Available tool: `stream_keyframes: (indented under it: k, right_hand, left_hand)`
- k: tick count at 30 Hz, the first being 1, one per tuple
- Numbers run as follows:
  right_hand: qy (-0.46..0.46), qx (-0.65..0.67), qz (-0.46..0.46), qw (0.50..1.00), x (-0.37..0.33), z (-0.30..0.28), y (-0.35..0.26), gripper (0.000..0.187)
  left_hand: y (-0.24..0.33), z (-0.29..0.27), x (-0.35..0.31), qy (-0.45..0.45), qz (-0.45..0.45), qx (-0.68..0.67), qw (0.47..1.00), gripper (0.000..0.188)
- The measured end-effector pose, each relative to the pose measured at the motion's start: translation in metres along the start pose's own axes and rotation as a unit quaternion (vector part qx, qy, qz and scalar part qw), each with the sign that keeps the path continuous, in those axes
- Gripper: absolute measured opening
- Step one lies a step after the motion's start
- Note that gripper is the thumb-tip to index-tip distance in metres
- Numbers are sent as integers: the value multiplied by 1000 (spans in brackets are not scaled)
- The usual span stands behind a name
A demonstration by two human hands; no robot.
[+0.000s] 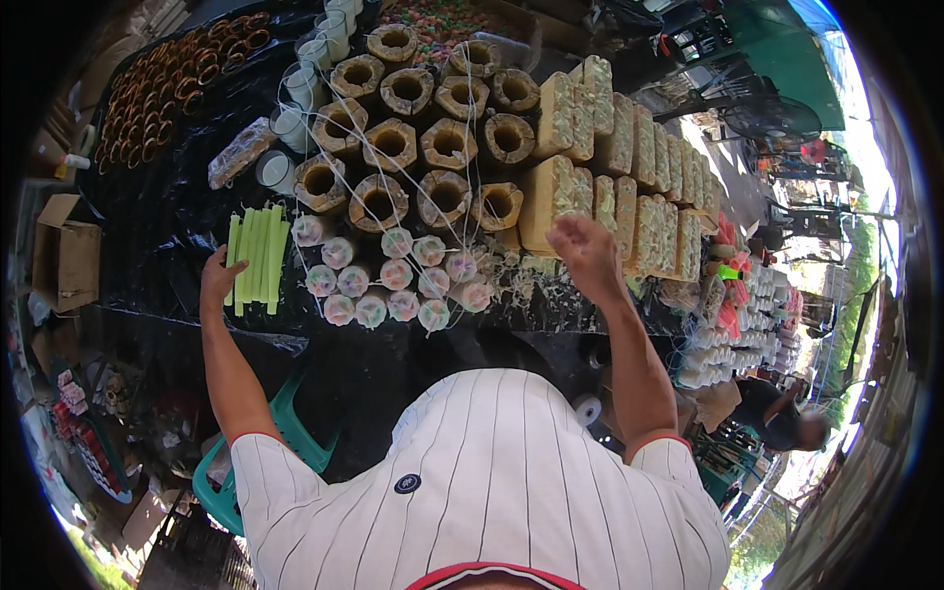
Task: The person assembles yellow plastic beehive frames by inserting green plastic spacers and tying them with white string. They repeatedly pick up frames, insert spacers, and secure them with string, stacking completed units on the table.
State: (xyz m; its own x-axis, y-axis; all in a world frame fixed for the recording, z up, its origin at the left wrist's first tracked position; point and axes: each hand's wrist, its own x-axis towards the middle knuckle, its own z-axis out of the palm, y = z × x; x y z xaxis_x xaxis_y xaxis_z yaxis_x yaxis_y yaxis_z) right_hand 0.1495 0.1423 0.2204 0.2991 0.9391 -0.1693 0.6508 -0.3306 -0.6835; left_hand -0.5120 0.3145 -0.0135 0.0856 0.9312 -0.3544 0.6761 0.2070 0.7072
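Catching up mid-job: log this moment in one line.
left hand: at green sticks, grip unclear | right hand: curled by tan blocks, contact unclear | wrapped rolls: between the hands

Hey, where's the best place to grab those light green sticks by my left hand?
Probably across the middle, coming from the left. The light green sticks lie side by side, running lengthwise away from you, so a hand could span the row. Your left hand is on that side; pinkish-white pieces crowd the right.
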Motion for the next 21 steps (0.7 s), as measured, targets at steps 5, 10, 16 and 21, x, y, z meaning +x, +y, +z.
stream_keyframes:
  k: [5,10,16,21]
  right_hand:
    - [145,-232,-62,960,157,-5,-19,47]
    - [148,-370,-139,907,275,-20,24,50]
    - [77,-419,-85,901,326,-85,51,59]
    - [55,-322,-13,945,361,-90,62,81]
  left_hand:
    - [0,-5,-17,37,-22,29,999,70]
    - [18,4,-49,203,6,212,956,68]
    - [103,49,-114,240,100,204,944,57]
    - [156,95,-158,211,138,184,950,50]
